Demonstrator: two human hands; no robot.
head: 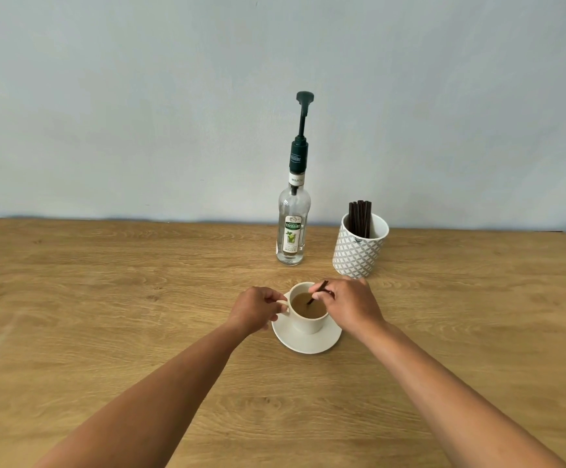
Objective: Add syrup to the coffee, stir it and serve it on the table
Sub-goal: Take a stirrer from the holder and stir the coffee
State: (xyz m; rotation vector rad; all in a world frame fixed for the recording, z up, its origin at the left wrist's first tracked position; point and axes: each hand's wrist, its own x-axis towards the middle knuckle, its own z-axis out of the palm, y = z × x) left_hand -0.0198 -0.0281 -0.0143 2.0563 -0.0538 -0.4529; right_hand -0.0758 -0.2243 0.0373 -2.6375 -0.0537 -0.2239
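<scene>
While your right hand (349, 305) pinches a dark stirrer (317, 293) with its tip sunk in the coffee (303, 307), your left hand (258, 309) pinches the handle (283, 304) of the cup (308, 324), fingers curled round it, steadying it on its saucer (308, 344). Cup and saucer sit between your two hands on the table (106, 298), the step in hand judged to be the stir. The coffee stands fairly high in the cup, so a fast or wide sweep could slop it over the rim onto the saucer, and a drip there would spoil the serving. The cup rests loose on the saucer; a hard push of the stirrer against the wall, or a slack left pinch, could skate it off centre. Just beyond your right knuckles stands the patterned pot (359, 255) of spare stirrers (360, 217), near enough for a raised hand to clip it. The pump bottle (293, 228), farther beyond your hands, is tall and narrow and would topple at a careless reach. Whether syrup is in the coffee cannot be told.
</scene>
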